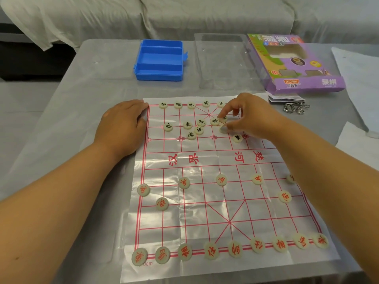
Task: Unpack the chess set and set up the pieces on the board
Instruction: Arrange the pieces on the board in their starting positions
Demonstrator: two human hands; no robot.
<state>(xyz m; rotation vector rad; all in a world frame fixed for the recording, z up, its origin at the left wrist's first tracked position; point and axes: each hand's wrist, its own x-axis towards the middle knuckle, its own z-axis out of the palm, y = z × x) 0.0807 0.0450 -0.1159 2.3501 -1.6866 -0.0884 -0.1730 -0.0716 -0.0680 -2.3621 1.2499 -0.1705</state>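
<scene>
Xiangqi board [205, 158], plastic sheet on grey table [61, 119]: red pieces ranked along near edge, black pieces clustered far side. Right hand [252, 117] pinches one black piece [223, 119] above the board. Left hand [121, 121] flat, fingers straight, pressing the board's far-left corner.

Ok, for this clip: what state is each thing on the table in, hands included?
Blue case: open, empty.
Board sheet: unfolded flat.
Red pieces: placed on their points.
Black pieces: far row partly set, rest clustered loose.
Purple box: lying flat.
Left hand: flat on board's corner.
Right hand: pinching one black piece.
</scene>
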